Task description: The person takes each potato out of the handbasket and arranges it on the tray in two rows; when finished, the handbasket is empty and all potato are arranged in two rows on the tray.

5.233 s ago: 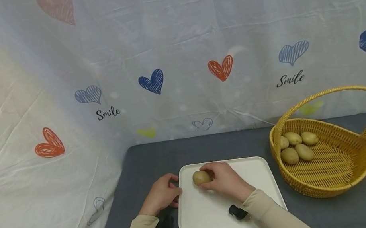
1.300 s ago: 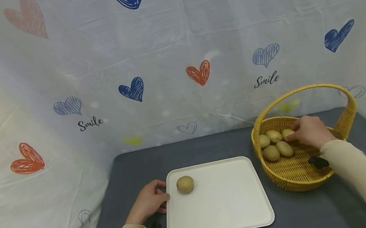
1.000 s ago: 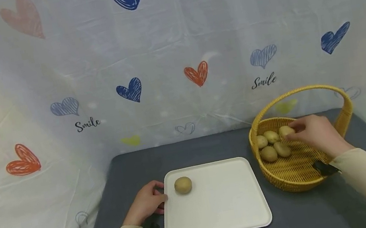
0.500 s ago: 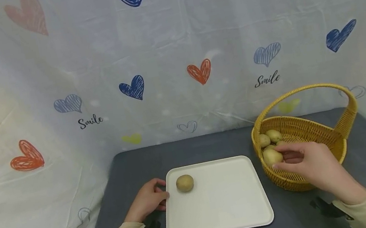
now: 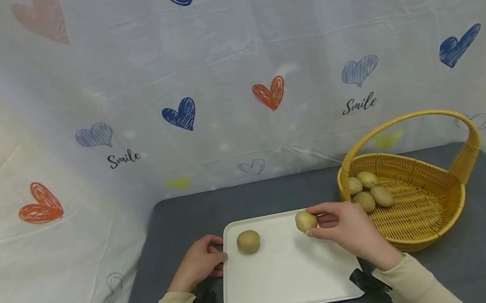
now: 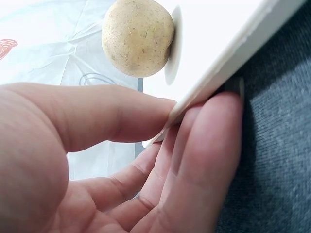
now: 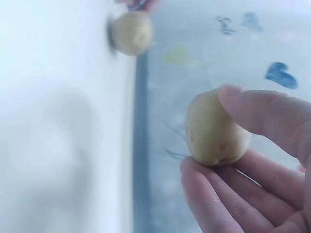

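My right hand (image 5: 349, 227) pinches a potato (image 7: 216, 128) between thumb and fingertips, holding it above the right half of the white tray (image 5: 288, 278). A shadow falls on the tray below it. At the tray's left edge my left hand (image 5: 199, 263) grips the rim; in the left wrist view the thumb (image 6: 121, 114) lies on the rim and the fingers reach underneath. Another potato (image 5: 248, 241) rests on the tray near its upper left corner, close to the left hand. Several more potatoes (image 5: 382, 196) lie in the left end of a yellow wicker basket (image 5: 426, 206).
The basket stands right of the tray, its tall arched handle (image 5: 411, 116) rising over it. Both rest on a dark grey tabletop (image 5: 260, 197). A pale curtain (image 5: 217, 54) printed with hearts hangs behind and at the left.
My right hand has taken a potato from the basket and carried it left over the tray. Earlier it let go of the first potato there. The left hand stays at the tray's edge.
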`<state>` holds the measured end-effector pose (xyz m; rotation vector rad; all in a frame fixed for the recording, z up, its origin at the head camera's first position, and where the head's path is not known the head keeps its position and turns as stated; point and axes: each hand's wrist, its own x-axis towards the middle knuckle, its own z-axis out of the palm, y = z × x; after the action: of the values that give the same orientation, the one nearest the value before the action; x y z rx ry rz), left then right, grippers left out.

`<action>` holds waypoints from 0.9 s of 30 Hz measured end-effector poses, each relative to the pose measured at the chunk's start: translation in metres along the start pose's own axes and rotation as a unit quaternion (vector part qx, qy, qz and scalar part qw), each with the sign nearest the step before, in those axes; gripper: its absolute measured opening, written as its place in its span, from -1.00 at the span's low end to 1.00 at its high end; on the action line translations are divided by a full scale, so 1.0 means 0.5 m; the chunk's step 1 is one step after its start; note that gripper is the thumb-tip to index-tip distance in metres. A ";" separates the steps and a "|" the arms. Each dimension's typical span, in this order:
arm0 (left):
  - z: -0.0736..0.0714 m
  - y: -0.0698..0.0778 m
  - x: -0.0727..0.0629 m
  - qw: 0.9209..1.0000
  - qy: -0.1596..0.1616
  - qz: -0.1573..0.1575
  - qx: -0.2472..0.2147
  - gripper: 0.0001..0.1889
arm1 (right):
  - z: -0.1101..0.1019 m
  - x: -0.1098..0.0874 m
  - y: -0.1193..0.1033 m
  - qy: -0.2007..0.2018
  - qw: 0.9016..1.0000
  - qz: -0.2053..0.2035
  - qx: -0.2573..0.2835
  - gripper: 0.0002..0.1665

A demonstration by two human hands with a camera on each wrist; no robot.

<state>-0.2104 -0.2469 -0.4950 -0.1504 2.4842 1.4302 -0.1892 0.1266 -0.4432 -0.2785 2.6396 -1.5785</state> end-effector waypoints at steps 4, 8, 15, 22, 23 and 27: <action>0.000 0.001 0.001 1.000 0.000 0.003 0.006 -0.59 | 0.051 0.039 0.020 0.001 1.000 0.004 -0.008 -0.49; -0.002 0.000 -0.002 1.000 0.000 0.002 0.009 -0.59 | 0.095 0.066 0.033 -0.009 1.000 0.004 -0.003 -0.51; 0.001 0.002 -0.001 1.000 0.003 0.000 0.007 -0.58 | 0.135 0.084 0.046 -0.032 0.999 0.003 0.014 -0.52; 0.001 0.005 -0.002 1.000 0.001 0.000 0.009 -0.57 | 0.143 0.084 0.046 -0.028 1.000 -0.003 -0.008 -0.52; 0.001 0.005 -0.002 1.000 0.000 0.000 0.008 -0.57 | 0.144 0.084 0.045 -0.027 1.000 -0.004 -0.013 -0.53; 0.000 0.005 -0.003 1.000 -0.003 0.003 0.003 -0.57 | 0.147 0.081 0.044 -0.022 0.999 -0.003 -0.034 -0.53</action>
<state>-0.2097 -0.2458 -0.4925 -0.1366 2.4859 1.4222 -0.2216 0.0655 -0.4955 -0.3216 2.6646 -1.4690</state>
